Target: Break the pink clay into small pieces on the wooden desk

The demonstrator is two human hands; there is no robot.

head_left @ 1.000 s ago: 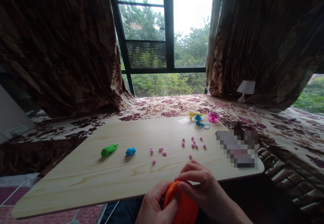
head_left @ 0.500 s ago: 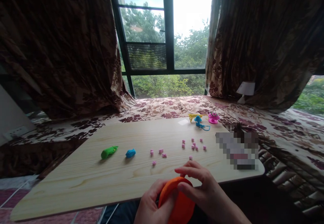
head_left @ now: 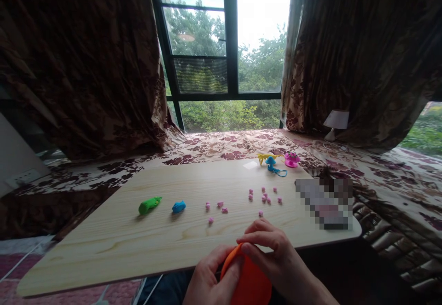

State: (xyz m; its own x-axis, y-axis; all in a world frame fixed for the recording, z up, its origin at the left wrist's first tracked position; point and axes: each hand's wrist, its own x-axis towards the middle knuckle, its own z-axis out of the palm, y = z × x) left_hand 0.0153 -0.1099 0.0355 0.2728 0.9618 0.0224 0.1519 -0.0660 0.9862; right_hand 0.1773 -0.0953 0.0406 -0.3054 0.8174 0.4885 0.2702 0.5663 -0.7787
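Both my hands hold an orange lump of soft clay (head_left: 250,284) at the near edge of a pale wooden board (head_left: 120,236). My left hand (head_left: 207,282) cups its left side, thumb pressed on it. My right hand (head_left: 276,254) pinches its top rim with the fingers curled over. On the board lie a green clay piece (head_left: 149,204), a blue clay piece (head_left: 178,206) and several tiny pink clay bits (head_left: 264,198).
At the board's far right corner stand a yellow figure (head_left: 264,158), a blue figure (head_left: 272,164) and a pink figure (head_left: 292,159). A blurred patch (head_left: 324,202) covers the right edge. Flowered cloth, dark curtains, a window and a small white lamp (head_left: 335,122) lie beyond.
The orange clay has turned slightly between my hands, and my right fingers have shifted along its top rim. Everything on the board has stayed put.
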